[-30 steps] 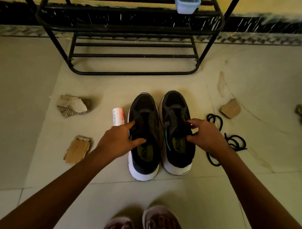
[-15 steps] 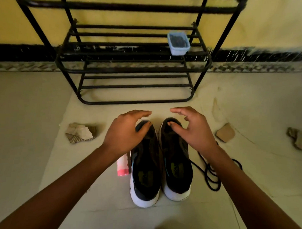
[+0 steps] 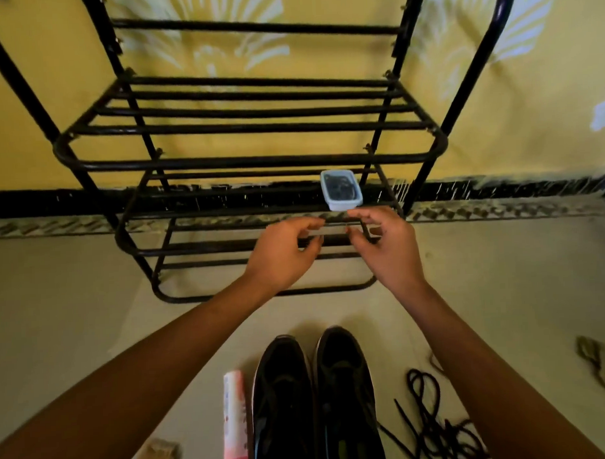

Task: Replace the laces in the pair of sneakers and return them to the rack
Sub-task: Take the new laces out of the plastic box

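We see the rack (image 3: 250, 160) standing against the yellow wall, its black rails running side to side and its rounded front corners jutting toward us. In front of the rack's lowest rail lies a strip of bare floor (image 3: 91, 322), and that strip is the open room between the rack and the pair of sneakers.

The left sneaker (image 3: 283, 401) and right sneaker (image 3: 348, 392) sit on the floor in front of the rack, side by side and just about touching. Their toes point at the rack and their long axes run straight toward it. Their heels are cut off by the bottom of the view.

Both hands are raised at the rack's lower shelves, right of its middle. The left hand (image 3: 281, 261) and right hand (image 3: 387, 250) have loosely curled fingers set apart and hold nothing. We cannot tell whether any fingertip touches a rail.

A small pale box (image 3: 341, 190) rests on a lower shelf of the rack, toward its right end, just above the right hand's forefinger. It holds something dark that we cannot make out.

Also in front of the rack, a loose tangle of black laces (image 3: 431, 427) lies toward its right side, and a pink and white tube (image 3: 236, 424) lies lengthwise toward it nearer its middle.
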The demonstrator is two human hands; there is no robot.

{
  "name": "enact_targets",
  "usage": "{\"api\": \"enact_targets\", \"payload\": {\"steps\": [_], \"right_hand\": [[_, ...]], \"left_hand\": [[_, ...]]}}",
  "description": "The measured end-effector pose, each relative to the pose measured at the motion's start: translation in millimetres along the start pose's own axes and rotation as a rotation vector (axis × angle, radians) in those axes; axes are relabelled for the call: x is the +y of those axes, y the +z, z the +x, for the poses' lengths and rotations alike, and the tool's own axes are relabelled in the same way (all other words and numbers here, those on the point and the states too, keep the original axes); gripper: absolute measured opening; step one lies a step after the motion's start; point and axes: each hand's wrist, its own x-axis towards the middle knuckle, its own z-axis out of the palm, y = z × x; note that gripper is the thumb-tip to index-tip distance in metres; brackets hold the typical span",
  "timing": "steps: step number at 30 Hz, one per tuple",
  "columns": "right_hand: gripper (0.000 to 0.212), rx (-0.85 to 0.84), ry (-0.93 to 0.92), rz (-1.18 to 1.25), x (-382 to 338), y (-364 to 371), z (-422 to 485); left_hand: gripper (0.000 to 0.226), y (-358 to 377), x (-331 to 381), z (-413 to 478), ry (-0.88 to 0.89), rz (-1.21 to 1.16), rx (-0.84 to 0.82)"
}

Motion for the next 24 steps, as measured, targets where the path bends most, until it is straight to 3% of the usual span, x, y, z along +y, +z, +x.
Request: {"api": "enact_targets", "payload": {"steps": [7, 12, 17, 24], "right_hand": [[0.024, 0.054, 0.071, -0.081, 35.2, 13.3, 47.0], [0.039, 0.045, 0.344, -0.048, 57.5, 34.4, 78.5], [0.042, 0.030, 0.667, 0.218, 66.3, 46.2, 88.6], [0.032, 0.032, 0.775, 0.567, 52.0, 43.3, 77.4]], "left_hand": [[0.034, 14.2, -1.2, 52.5, -0.109, -0.104, 0.013], [0.038, 22.6, -6.1, 65.7, -0.148, -0.098, -0.007], [0.038, 22.4, -9.4, 60.3, -0.115, -0.031, -0.052], [0.040, 19.0, -29.0, 39.4, -0.101, 0.011, -0.053]]}}
